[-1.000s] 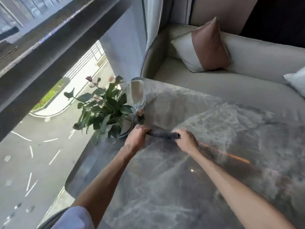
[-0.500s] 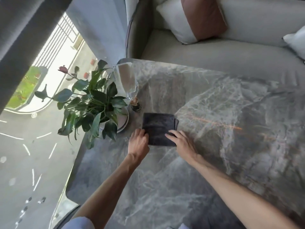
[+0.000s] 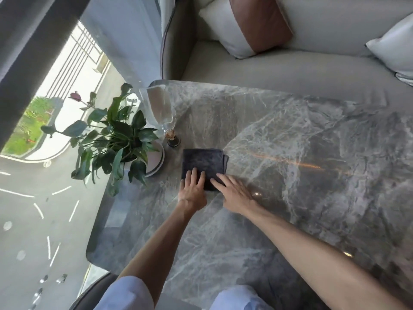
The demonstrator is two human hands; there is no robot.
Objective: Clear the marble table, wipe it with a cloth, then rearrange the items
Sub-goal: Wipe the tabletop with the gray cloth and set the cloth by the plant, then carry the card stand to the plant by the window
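The folded dark cloth (image 3: 202,163) lies near the far-left corner of the counter (image 3: 290,198), just beside the potted plant (image 3: 120,139) and small dark bottle (image 3: 173,140). Left grip (image 3: 193,189) and right grip (image 3: 234,193), fingers straight and flat, press its near edge. Smooth outward evenly, keeping clear of the bottle.

Worktop (image 3: 290,198): grey veined marble, rounded corners. Left-centre of frame: folded dark cloth (image 3: 202,161) (lying flat). Just above it, small dark bottle (image 3: 173,143). At the left edge: potted plant (image 3: 116,137), clear glass (image 3: 159,108).
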